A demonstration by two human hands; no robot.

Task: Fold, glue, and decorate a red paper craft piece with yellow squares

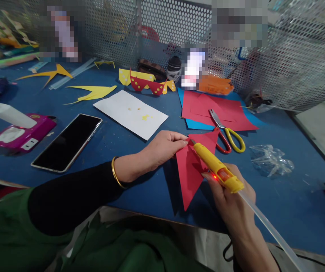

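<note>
My left hand (162,149) pinches the upper left edge of a pointed red paper piece (188,181) close to the table's front edge. In my right hand (233,200) is a yellow hot glue gun (213,162), with a clear glue stick (273,230) sticking out of its back and a small red light lit on it. The gun's nozzle tip is at the red paper, right beside my left fingertips; whether it touches cannot be made out. Scissors (221,126) with one red and one yellow handle lie open just beyond the paper.
Red sheets (225,109) rest over blue paper at the back right. A white sheet (134,113), a black phone (68,141) and a purple device (23,132) lie to the left. Paper masks (147,84) stand behind. Crumpled clear plastic (271,160) is at right; a perforated metal screen (174,22) borders the back.
</note>
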